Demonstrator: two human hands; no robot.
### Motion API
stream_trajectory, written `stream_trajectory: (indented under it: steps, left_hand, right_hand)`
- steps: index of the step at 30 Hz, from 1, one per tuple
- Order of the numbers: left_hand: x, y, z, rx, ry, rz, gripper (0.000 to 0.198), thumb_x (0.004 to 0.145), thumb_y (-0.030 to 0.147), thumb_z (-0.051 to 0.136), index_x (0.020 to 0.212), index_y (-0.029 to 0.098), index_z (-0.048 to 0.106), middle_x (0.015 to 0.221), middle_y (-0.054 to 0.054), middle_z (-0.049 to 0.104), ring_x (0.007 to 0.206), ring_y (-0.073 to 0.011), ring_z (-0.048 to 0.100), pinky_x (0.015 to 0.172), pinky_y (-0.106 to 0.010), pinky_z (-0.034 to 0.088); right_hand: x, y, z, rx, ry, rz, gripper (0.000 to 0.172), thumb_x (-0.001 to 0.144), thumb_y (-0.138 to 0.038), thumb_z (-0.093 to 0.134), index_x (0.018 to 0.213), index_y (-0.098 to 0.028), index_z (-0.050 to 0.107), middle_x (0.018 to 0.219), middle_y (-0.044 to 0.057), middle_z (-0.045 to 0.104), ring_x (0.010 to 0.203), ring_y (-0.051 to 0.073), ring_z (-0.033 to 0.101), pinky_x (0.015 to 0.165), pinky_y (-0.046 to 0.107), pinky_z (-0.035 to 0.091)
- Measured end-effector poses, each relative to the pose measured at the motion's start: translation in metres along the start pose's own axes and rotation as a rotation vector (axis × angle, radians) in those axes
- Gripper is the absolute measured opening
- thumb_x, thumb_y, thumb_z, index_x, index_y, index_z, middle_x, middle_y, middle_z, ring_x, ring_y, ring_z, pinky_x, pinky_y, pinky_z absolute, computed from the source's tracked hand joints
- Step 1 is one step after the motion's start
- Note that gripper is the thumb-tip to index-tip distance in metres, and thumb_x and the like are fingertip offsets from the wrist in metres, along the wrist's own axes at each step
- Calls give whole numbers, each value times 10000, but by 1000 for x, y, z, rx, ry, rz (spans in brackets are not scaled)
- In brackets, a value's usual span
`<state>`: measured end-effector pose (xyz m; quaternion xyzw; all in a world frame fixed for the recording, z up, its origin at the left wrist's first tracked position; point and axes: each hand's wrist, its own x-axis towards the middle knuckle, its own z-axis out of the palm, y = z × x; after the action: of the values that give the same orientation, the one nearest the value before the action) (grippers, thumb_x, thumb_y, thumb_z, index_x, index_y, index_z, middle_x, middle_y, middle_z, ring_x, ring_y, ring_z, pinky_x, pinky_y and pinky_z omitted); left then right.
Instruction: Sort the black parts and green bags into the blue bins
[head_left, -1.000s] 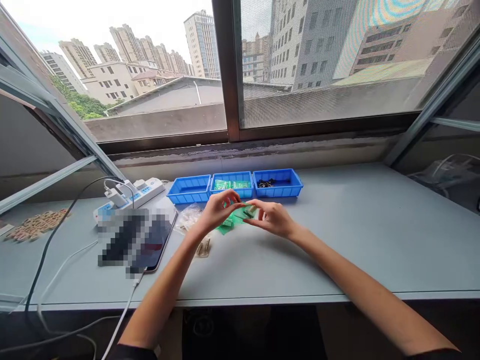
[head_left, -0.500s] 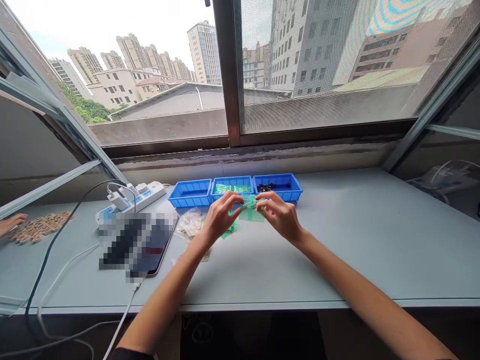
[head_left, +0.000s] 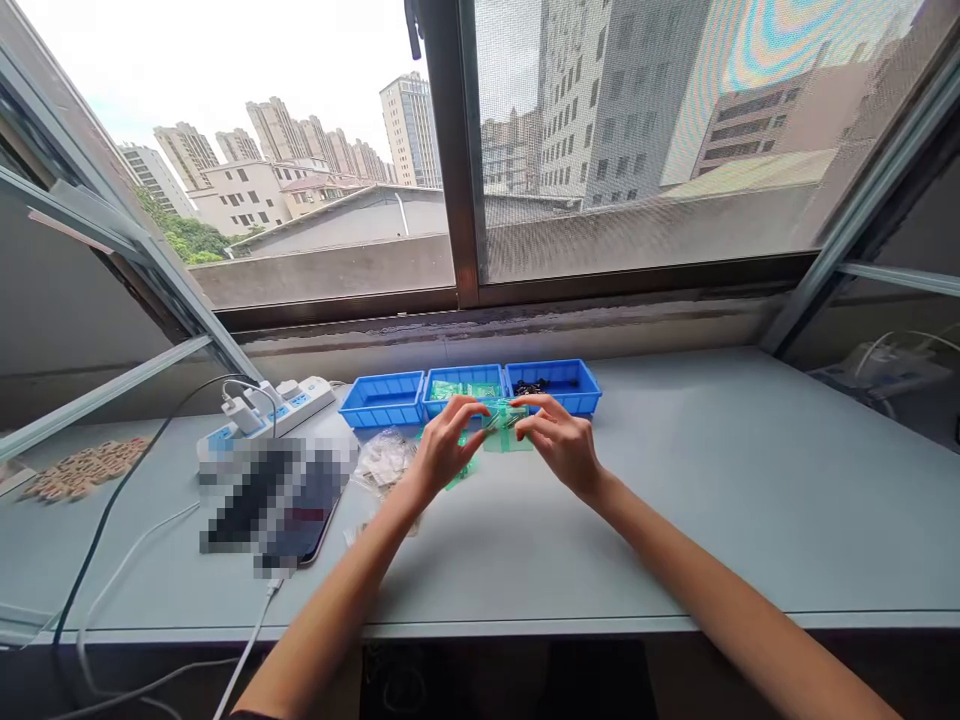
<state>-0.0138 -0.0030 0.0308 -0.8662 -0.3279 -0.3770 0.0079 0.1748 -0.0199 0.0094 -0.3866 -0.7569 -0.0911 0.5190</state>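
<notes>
Between my two hands is a small green translucent plastic bag (head_left: 504,438), held above the table by its upper part. Thin light pieces show inside it, too small to name. My left hand (head_left: 448,445) pinches the bag's left side with thumb and fingers. On its right side, my right hand (head_left: 559,440) does the same. Beneath and beside my left hand lies more green plastic (head_left: 463,474), partly covered by it. A clear plastic bag (head_left: 384,460) with pale contents rests left of that hand, its lower part behind my forearm.
Along the window stand three blue bins: a left bin (head_left: 381,398), a middle bin (head_left: 463,384) with green packets, and a right bin (head_left: 553,385) with dark small parts. A power strip (head_left: 304,398), a phone (head_left: 319,520), cables and small wooden pieces (head_left: 86,468) occupy the left.
Both hands still grip the green bag, with its contents now slanted. The view has shifted slightly, so the scene sits lower. Another person's hand at the far left has left the view.
</notes>
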Motion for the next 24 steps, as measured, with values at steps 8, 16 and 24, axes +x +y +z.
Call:
stream_trajectory:
  steps: [8, 16, 24]
  left_hand:
    - [2, -4, 8, -106, -25, -149, 381, 879, 500, 412, 716, 173, 520, 810, -32, 518, 606, -96, 447, 568, -225, 403]
    - [6, -10, 8, -335, 58, -380, 478, 808, 611, 448, 652, 168, 536, 803, -37, 536, 722, -129, 497, 575, -225, 406]
    - [21, -31, 6, -147, 274, -594, 392, 789, 545, 496, 722, 196, 661, 786, -28, 608, 652, -140, 518, 657, -274, 434]
  right_hand:
    - [-3, 0, 8, 68, -62, 215, 356, 889, -496, 442, 1029, -212, 604, 710, 6, 668, 409, 74, 502, 461, 177, 387]
    - [4, -6, 4, 107, -130, 307, 406, 911, -414, 410, 1248, -195, 470, 649, -27, 642, 419, 94, 538, 462, 185, 384]
    - [3, -8, 4, 37, -190, 130, 305, 908, -331, 411, 1136, -191, 557, 628, -36, 638, 389, 73, 491, 451, 186, 335]
